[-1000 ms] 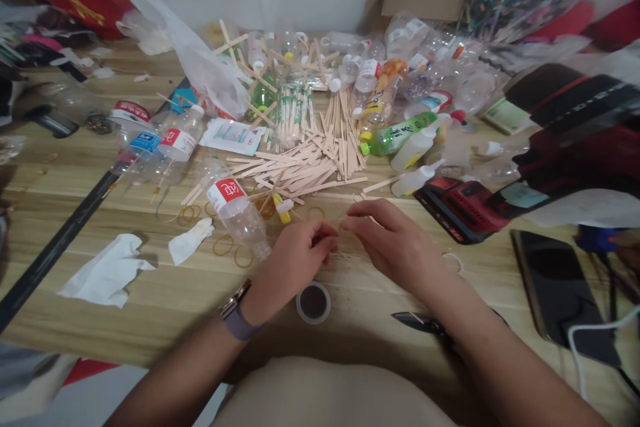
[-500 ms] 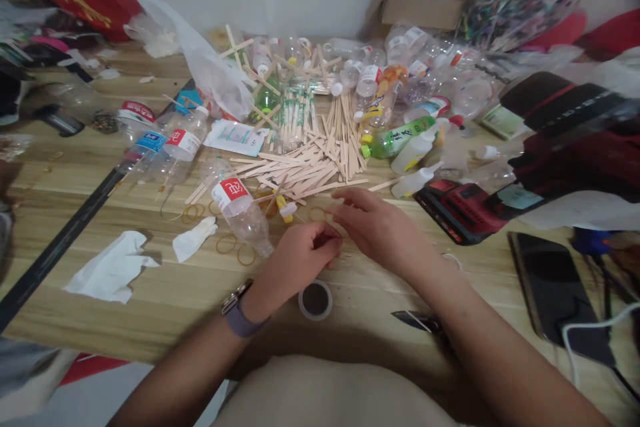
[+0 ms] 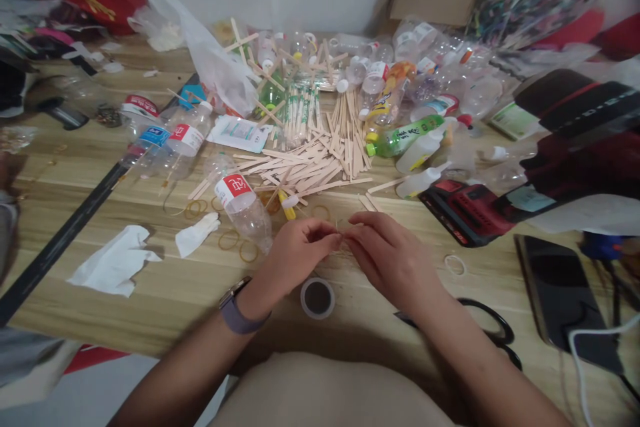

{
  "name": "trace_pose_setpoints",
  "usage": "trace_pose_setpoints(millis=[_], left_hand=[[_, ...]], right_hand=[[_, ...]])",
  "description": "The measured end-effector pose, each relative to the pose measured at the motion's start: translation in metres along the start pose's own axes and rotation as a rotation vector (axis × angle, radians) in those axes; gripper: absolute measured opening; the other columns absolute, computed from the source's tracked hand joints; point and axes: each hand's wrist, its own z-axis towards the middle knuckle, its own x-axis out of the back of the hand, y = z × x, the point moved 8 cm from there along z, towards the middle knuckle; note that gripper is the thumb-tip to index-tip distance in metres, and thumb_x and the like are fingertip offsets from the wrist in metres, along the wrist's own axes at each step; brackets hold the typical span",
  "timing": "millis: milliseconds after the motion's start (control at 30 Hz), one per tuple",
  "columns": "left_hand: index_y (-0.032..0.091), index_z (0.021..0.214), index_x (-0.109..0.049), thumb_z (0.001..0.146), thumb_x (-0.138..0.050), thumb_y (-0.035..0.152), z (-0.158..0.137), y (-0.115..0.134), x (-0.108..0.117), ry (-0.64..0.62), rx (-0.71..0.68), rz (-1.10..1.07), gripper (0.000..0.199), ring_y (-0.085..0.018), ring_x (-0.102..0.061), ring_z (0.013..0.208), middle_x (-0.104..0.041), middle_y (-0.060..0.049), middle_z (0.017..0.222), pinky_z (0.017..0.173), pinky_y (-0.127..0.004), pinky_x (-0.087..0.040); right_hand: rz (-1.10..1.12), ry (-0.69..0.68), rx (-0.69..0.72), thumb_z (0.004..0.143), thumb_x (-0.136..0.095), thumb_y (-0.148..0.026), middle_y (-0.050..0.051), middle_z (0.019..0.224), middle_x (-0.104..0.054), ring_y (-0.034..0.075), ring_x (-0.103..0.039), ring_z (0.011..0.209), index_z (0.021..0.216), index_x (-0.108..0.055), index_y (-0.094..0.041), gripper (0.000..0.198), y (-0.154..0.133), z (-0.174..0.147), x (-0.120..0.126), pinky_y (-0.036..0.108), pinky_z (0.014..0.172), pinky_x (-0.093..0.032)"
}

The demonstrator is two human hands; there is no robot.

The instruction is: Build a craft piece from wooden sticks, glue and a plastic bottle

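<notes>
My left hand [image 3: 299, 248], with a watch [image 3: 235, 297] at its wrist, is closed in a pinch over the table. My right hand [image 3: 393, 252] meets it fingertip to fingertip, also pinched. A pale, very thin thing shows between the fingertips, too small to name. Just below the hands lies a round dark-centred lid or cup [image 3: 317, 298]. A clear plastic bottle [image 3: 253, 217] with a red-and-white label lies left of my left hand. Close to its fingers is a small yellow tube with a white tip [image 3: 287, 203]. Black-handled scissors [image 3: 487, 320] lie partly under my right forearm.
Wooden sticks [image 3: 320, 163] are heaped ahead, with plastic bottles [image 3: 405, 137] behind and right. A red-black power tool [image 3: 460, 210] and a phone [image 3: 555, 287] lie at right. Tissues [image 3: 117, 260], rubber bands [image 3: 229, 239] and a long black bar [image 3: 65, 233] are at left.
My right hand's fingers have come down and closed against my left fingertips. My right forearm has shifted, showing the scissors' handles. The view has moved slightly.
</notes>
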Motion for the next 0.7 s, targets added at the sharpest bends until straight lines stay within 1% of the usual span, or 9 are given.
trace_pose_setpoints(millis=[133, 200, 300, 367, 433, 567, 633, 700], left_hand=[[0.017, 0.082, -0.071, 0.080, -0.066, 0.031, -0.001, 0.000, 0.001, 0.010, -0.007, 0.022, 0.015, -0.016, -0.062, 0.074, -0.069, 0.000, 0.077, 0.067, -0.027, -0.045], [0.017, 0.082, -0.071, 0.080, -0.065, 0.031, -0.001, 0.000, 0.001, 0.005, -0.005, 0.030, 0.015, -0.017, -0.062, 0.074, -0.070, 0.000, 0.077, 0.066, -0.027, -0.045], [0.017, 0.083, -0.071, 0.081, -0.065, 0.031, -0.002, 0.002, 0.001, -0.006, -0.013, 0.038, 0.016, -0.016, -0.062, 0.073, -0.070, 0.000, 0.076, 0.066, -0.027, -0.045], [0.017, 0.083, -0.071, 0.081, -0.065, 0.033, -0.002, 0.003, 0.001, -0.009, -0.010, 0.053, 0.017, -0.017, -0.062, 0.074, -0.070, -0.001, 0.077, 0.067, -0.027, -0.045], [0.017, 0.082, -0.071, 0.080, -0.065, 0.033, -0.003, 0.003, 0.002, -0.005, 0.001, 0.070, 0.017, -0.017, -0.062, 0.073, -0.070, -0.001, 0.076, 0.066, -0.027, -0.045], [0.018, 0.082, -0.071, 0.079, -0.065, 0.032, -0.002, 0.002, 0.003, -0.015, 0.001, 0.053, 0.016, -0.017, -0.062, 0.073, -0.070, 0.000, 0.076, 0.066, -0.027, -0.045], [0.018, 0.082, -0.071, 0.079, -0.065, 0.033, -0.002, 0.001, 0.002, -0.020, -0.003, 0.040, 0.017, -0.016, -0.062, 0.073, -0.069, 0.000, 0.076, 0.066, -0.027, -0.045], [0.018, 0.081, -0.071, 0.079, -0.065, 0.034, -0.001, 0.000, 0.003, -0.018, 0.002, 0.044, 0.017, -0.016, -0.061, 0.070, -0.068, 0.000, 0.074, 0.063, -0.027, -0.044]], right_hand=[[0.248, -0.006, -0.082, 0.095, -0.048, -0.017, 0.011, 0.099, -0.065, 0.022, -0.067, 0.090, 0.095, -0.056, -0.021, 0.009, 0.003, -0.003, -0.004, 0.035, 0.076, -0.056], [0.304, -0.010, -0.141, 0.094, -0.051, -0.019, 0.009, 0.096, -0.066, 0.021, -0.067, 0.084, 0.101, -0.054, -0.021, 0.008, 0.006, -0.006, -0.008, 0.034, 0.072, -0.055], [0.320, -0.046, -0.214, 0.093, -0.054, -0.021, 0.007, 0.090, -0.068, 0.019, -0.066, 0.074, 0.107, -0.055, -0.020, 0.014, 0.010, -0.010, -0.013, 0.031, 0.065, -0.053], [0.318, -0.066, -0.232, 0.094, -0.052, -0.021, 0.005, 0.084, -0.068, 0.019, -0.065, 0.071, 0.100, -0.058, -0.021, 0.008, 0.011, -0.011, -0.014, 0.030, 0.062, -0.050], [0.315, -0.073, -0.235, 0.095, -0.050, -0.021, 0.005, 0.078, -0.067, 0.019, -0.064, 0.070, 0.091, -0.060, -0.022, 0.010, 0.011, -0.010, -0.013, 0.029, 0.060, -0.047], [0.355, -0.091, -0.232, 0.094, -0.050, -0.020, 0.005, 0.079, -0.067, 0.019, -0.063, 0.072, 0.087, -0.061, -0.022, 0.013, 0.010, -0.009, -0.013, 0.029, 0.059, -0.047], [0.369, -0.078, -0.249, 0.094, -0.051, -0.021, 0.005, 0.079, -0.067, 0.018, -0.064, 0.072, 0.088, -0.062, -0.023, 0.013, 0.010, -0.011, -0.011, 0.028, 0.060, -0.048], [0.318, -0.028, -0.242, 0.094, -0.052, -0.021, 0.005, 0.079, -0.068, 0.018, -0.065, 0.072, 0.092, -0.063, -0.023, 0.012, 0.010, -0.011, -0.007, 0.028, 0.060, -0.049]])
